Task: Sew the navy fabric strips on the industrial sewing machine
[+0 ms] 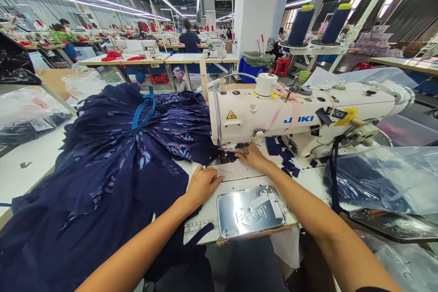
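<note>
A white sewing machine stands across the table. My right hand is beneath its head beside the needle area, fingers drawn together near the presser foot; what they hold, if anything, is too small to make out. My left hand rests at the right edge of the dark blue fabric, its fingers curled and pointing right, and what lies under them is hidden. The gathered fabric pile spreads over the left side, with a blue band around it.
A silver metal tin lid lies in front of the machine. Small dark fabric pieces sit under the machine arm. Plastic-wrapped dark cloth is at right, thread cones behind. A person works farther back.
</note>
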Action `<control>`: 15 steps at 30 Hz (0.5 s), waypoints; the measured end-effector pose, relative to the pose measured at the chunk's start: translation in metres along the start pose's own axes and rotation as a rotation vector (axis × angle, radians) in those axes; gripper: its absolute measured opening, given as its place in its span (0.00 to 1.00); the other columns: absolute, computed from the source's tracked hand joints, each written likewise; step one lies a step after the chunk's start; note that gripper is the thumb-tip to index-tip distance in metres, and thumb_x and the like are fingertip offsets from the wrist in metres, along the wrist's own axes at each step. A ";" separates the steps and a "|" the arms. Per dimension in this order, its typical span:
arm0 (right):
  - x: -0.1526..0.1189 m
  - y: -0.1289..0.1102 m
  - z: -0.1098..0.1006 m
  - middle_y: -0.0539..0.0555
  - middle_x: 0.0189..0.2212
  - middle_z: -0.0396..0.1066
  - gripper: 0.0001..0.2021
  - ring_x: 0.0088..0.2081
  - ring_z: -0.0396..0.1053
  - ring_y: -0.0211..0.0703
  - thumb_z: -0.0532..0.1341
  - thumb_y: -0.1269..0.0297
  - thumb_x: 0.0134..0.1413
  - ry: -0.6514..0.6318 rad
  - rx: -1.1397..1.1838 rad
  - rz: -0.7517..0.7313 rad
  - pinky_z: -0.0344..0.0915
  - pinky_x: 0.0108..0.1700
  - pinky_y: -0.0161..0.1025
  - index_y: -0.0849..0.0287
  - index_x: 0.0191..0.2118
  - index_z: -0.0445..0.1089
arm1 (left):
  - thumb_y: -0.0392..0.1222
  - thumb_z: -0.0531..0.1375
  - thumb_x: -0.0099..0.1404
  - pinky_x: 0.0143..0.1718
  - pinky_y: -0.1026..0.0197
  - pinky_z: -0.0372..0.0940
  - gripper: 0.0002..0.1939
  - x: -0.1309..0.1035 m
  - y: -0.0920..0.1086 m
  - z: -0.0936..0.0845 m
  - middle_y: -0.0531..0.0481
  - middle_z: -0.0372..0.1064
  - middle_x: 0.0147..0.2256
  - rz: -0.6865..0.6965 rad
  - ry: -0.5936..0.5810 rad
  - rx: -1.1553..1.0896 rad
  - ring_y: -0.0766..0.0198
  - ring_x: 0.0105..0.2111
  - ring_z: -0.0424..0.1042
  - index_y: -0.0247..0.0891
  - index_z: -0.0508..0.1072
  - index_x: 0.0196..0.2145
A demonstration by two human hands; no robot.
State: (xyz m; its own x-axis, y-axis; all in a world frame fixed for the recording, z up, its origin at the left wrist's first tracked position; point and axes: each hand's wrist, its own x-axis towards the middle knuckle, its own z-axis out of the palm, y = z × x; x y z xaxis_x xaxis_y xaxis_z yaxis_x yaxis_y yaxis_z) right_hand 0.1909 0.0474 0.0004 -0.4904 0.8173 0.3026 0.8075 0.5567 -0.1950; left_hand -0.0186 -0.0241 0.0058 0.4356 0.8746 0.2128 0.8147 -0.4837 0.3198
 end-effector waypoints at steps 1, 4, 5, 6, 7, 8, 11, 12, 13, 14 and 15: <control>0.000 -0.002 0.001 0.54 0.29 0.73 0.09 0.38 0.65 0.46 0.56 0.69 0.54 0.005 0.003 -0.013 0.54 0.45 0.45 0.57 0.32 0.74 | 0.41 0.53 0.60 0.31 0.61 0.53 0.14 0.002 0.001 0.000 0.53 0.65 0.20 -0.008 -0.002 -0.002 0.65 0.22 0.62 0.38 0.63 0.18; -0.002 -0.008 0.001 0.54 0.29 0.74 0.09 0.37 0.66 0.45 0.55 0.70 0.54 0.009 -0.001 -0.015 0.54 0.45 0.45 0.57 0.32 0.74 | 0.37 0.53 0.60 0.32 0.61 0.55 0.08 0.018 0.008 0.003 0.51 0.70 0.25 -0.048 0.043 0.011 0.64 0.26 0.66 0.37 0.69 0.26; -0.002 -0.009 0.001 0.54 0.30 0.74 0.09 0.37 0.66 0.45 0.56 0.70 0.54 0.006 -0.001 -0.007 0.54 0.45 0.45 0.57 0.31 0.74 | 0.37 0.53 0.60 0.33 0.61 0.55 0.07 0.024 0.011 0.004 0.50 0.71 0.28 -0.058 0.061 0.023 0.63 0.28 0.67 0.38 0.71 0.31; -0.003 -0.011 0.001 0.54 0.30 0.73 0.09 0.37 0.66 0.45 0.56 0.70 0.53 0.003 0.000 0.001 0.54 0.45 0.45 0.57 0.31 0.74 | 0.36 0.52 0.60 0.34 0.61 0.56 0.08 0.030 0.013 0.006 0.49 0.72 0.31 -0.063 0.073 0.040 0.63 0.30 0.68 0.38 0.71 0.34; -0.003 -0.012 0.000 0.54 0.30 0.73 0.09 0.37 0.66 0.45 0.56 0.70 0.53 0.001 0.002 0.010 0.54 0.45 0.44 0.57 0.31 0.74 | 0.36 0.52 0.61 0.35 0.60 0.56 0.10 0.036 0.014 0.007 0.48 0.73 0.33 -0.064 0.080 0.061 0.62 0.31 0.69 0.38 0.72 0.36; -0.003 -0.013 0.000 0.54 0.30 0.73 0.09 0.37 0.66 0.45 0.56 0.70 0.53 -0.001 0.004 0.020 0.54 0.45 0.44 0.57 0.31 0.74 | 0.36 0.51 0.61 0.35 0.60 0.56 0.10 0.042 0.016 0.008 0.47 0.73 0.34 -0.064 0.084 0.082 0.62 0.31 0.69 0.38 0.72 0.37; -0.002 -0.016 -0.001 0.55 0.30 0.73 0.09 0.37 0.66 0.45 0.56 0.68 0.53 -0.009 0.015 0.060 0.54 0.45 0.44 0.58 0.31 0.74 | 0.36 0.50 0.62 0.35 0.59 0.56 0.11 0.052 0.019 0.012 0.44 0.74 0.34 -0.064 0.086 0.121 0.60 0.31 0.70 0.36 0.73 0.33; -0.002 -0.017 -0.002 0.55 0.30 0.73 0.08 0.37 0.66 0.46 0.56 0.68 0.53 -0.010 0.021 0.078 0.54 0.45 0.44 0.58 0.31 0.74 | 0.36 0.50 0.62 0.35 0.58 0.56 0.12 0.054 0.019 0.014 0.43 0.74 0.33 -0.063 0.086 0.125 0.59 0.31 0.70 0.36 0.73 0.31; -0.002 -0.018 -0.002 0.55 0.30 0.74 0.08 0.38 0.66 0.46 0.56 0.68 0.53 -0.011 0.027 0.096 0.54 0.45 0.44 0.58 0.32 0.74 | 0.36 0.49 0.62 0.35 0.58 0.56 0.13 0.055 0.020 0.015 0.43 0.73 0.32 -0.063 0.087 0.132 0.59 0.31 0.70 0.36 0.73 0.29; -0.001 -0.019 -0.002 0.55 0.31 0.73 0.08 0.38 0.66 0.46 0.56 0.68 0.53 -0.014 0.032 0.111 0.54 0.46 0.44 0.58 0.31 0.74 | 0.36 0.49 0.62 0.35 0.58 0.56 0.13 0.055 0.021 0.017 0.42 0.73 0.31 -0.062 0.088 0.137 0.59 0.31 0.70 0.35 0.73 0.29; -0.001 -0.020 -0.003 0.55 0.31 0.73 0.08 0.38 0.66 0.46 0.56 0.68 0.52 -0.018 0.034 0.120 0.54 0.46 0.44 0.58 0.31 0.74 | 0.35 0.49 0.62 0.35 0.58 0.56 0.13 0.056 0.021 0.018 0.42 0.73 0.31 -0.061 0.089 0.143 0.58 0.31 0.69 0.35 0.73 0.28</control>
State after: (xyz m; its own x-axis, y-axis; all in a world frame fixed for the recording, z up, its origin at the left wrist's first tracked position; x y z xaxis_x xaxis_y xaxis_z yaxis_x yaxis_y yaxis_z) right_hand 0.1761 0.0351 0.0068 -0.3973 0.8805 0.2585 0.8490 0.4596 -0.2606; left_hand 0.0300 0.0149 0.0076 0.3534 0.8925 0.2801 0.8874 -0.4146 0.2016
